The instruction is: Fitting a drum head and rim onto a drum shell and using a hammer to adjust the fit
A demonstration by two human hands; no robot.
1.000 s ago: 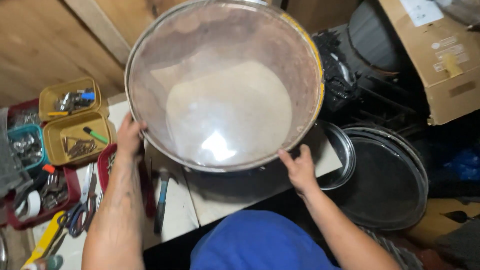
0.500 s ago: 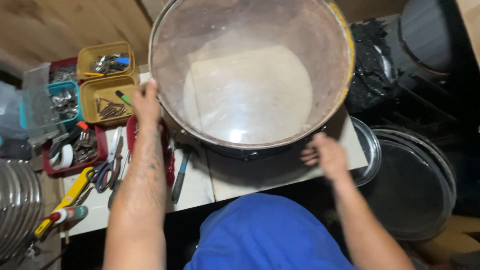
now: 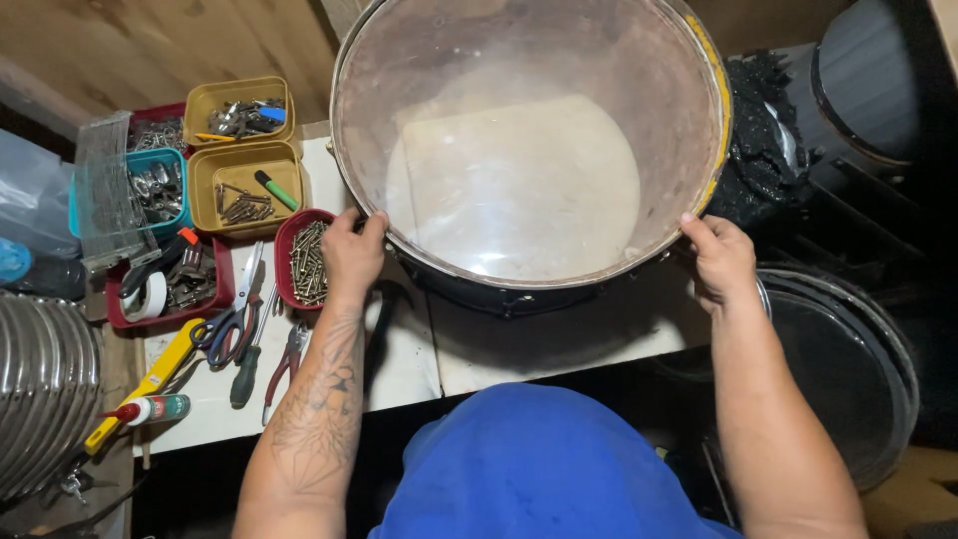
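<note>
A pale, worn surface [image 3: 399, 369] carries a big round drum shell [image 3: 529, 150] with a clear skin, standing on its right half. To the left sit small trays of hardware: two yellow tubs [image 3: 244, 150], a teal tub [image 3: 160, 185], a red tray [image 3: 170, 289] holding a roll of white tape [image 3: 150, 296], and a red cup of screws [image 3: 309, 262]. Nearer the front edge lie scissors [image 3: 228, 319], red-handled pliers [image 3: 287, 359], a green-handled screwdriver [image 3: 246, 371], a yellow tool [image 3: 150, 384] and a small glue tube [image 3: 150, 409]
</note>
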